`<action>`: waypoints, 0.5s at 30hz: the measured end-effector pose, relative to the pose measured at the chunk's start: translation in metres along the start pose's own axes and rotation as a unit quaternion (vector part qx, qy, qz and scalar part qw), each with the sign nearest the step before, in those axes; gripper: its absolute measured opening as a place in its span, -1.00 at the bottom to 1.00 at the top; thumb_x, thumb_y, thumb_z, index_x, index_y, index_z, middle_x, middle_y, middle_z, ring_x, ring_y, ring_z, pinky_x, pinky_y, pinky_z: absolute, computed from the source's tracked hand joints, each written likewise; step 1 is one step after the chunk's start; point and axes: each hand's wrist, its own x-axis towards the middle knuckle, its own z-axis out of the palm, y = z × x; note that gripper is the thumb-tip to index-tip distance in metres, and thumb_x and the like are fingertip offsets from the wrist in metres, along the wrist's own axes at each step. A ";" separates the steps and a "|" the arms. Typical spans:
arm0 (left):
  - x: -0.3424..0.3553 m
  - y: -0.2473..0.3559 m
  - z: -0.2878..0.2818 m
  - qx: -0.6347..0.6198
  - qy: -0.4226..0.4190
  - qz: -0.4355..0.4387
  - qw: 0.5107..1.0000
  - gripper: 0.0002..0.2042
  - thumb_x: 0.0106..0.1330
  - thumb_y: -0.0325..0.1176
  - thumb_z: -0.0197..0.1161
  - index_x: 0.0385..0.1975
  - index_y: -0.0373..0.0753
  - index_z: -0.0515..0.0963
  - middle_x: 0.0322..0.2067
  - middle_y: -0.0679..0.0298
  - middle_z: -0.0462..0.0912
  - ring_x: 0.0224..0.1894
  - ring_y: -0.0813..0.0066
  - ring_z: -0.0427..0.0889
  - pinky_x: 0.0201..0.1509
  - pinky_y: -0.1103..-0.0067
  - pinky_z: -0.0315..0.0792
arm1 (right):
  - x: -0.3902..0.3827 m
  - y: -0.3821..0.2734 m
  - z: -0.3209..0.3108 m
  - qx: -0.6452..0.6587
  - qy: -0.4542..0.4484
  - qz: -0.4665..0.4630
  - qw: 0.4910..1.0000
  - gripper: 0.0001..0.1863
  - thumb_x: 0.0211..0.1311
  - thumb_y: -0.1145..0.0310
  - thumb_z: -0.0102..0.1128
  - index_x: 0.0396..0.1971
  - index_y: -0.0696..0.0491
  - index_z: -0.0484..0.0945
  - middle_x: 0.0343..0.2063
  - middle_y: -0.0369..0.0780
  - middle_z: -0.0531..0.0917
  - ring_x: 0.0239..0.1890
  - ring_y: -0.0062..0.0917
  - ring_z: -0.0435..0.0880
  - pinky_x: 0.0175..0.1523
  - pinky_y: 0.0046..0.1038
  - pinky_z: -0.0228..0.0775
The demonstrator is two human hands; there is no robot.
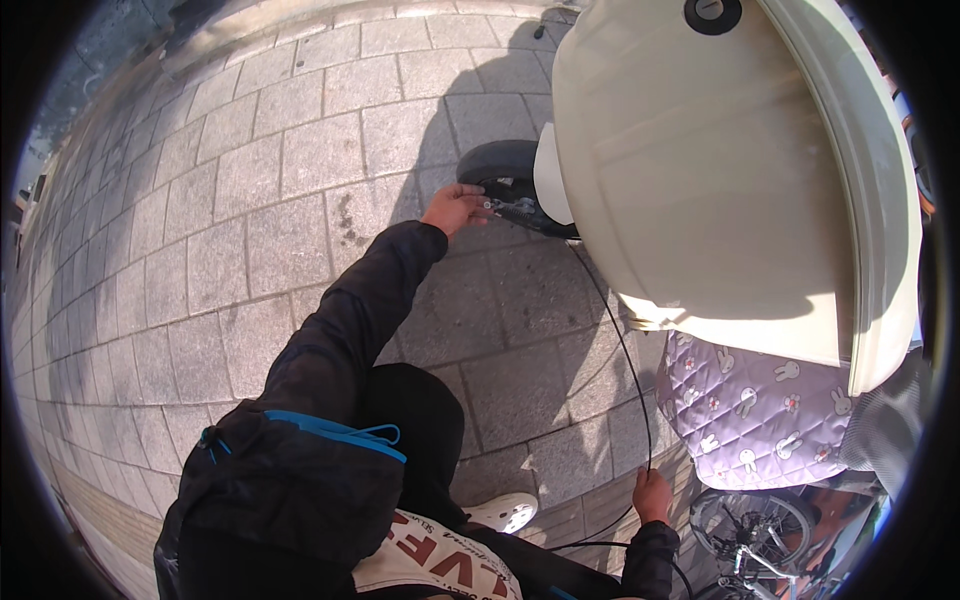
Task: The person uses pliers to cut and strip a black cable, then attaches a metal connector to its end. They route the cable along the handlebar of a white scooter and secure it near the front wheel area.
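Note:
My left hand (458, 208) reaches out to the black wheel (500, 157) of a cream-coloured scooter. Its fingers are closed at the metal parts beside the wheel; what they grip, if anything, is too small to make out. Lower right, my right hand (653, 495) is closed round a thin black cord (632, 365), perhaps a hose. From that hand the cord runs up to the underside of the scooter near the wheel, where its end is hidden. More of it loops below, past my leg.
The scooter's large cream body (710, 190) fills the upper right. Below it hangs a quilted lilac cover (755, 400) with a rabbit pattern. A bicycle (745, 540) stands at the lower right. Grey paving slabs (290, 240) stretch to the left; my white clog (508, 511) rests on them.

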 end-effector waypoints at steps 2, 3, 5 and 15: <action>-0.001 0.003 0.002 -0.044 0.017 -0.019 0.999 -0.63 0.45 -0.47 0.23 0.19 -0.47 0.46 0.01 0.07 0.67 0.01 0.19 0.76 0.00 0.38 0.68 | -0.002 -0.003 -0.003 -0.002 -0.006 0.006 1.000 -0.53 0.52 -0.02 0.00 -0.29 0.11 0.64 -0.32 0.09 0.73 -0.18 0.14 0.70 -0.07 0.14 0.47; -0.005 0.005 0.006 -0.066 0.024 -0.031 0.997 -0.63 0.45 -0.49 0.22 0.20 -0.48 0.45 0.00 0.06 0.67 0.01 0.18 0.76 0.00 0.38 0.68 | -0.004 -0.002 -0.003 -0.004 -0.010 0.012 1.000 -0.53 0.52 -0.02 0.00 -0.29 0.11 0.64 -0.32 0.09 0.73 -0.18 0.14 0.70 -0.07 0.14 0.47; -0.011 0.010 0.020 -0.004 0.021 -0.023 1.000 -0.62 0.46 -0.51 0.18 0.22 -0.50 0.43 0.02 0.04 0.66 0.02 0.15 0.76 0.00 0.37 0.69 | -0.006 0.000 -0.003 -0.004 -0.011 0.017 1.000 -0.53 0.52 -0.02 0.00 -0.29 0.11 0.64 -0.32 0.09 0.73 -0.17 0.14 0.70 -0.06 0.14 0.47; -0.007 0.005 0.014 -0.108 0.006 -0.030 0.994 -0.65 0.48 -0.51 0.16 0.20 -0.50 0.40 0.01 0.03 0.64 -0.04 0.15 0.78 -0.05 0.40 0.69 | -0.007 -0.001 -0.005 0.002 -0.007 0.021 1.000 -0.50 0.52 -0.04 0.01 -0.31 0.13 0.62 -0.36 0.14 0.71 -0.17 0.18 0.69 -0.06 0.12 0.46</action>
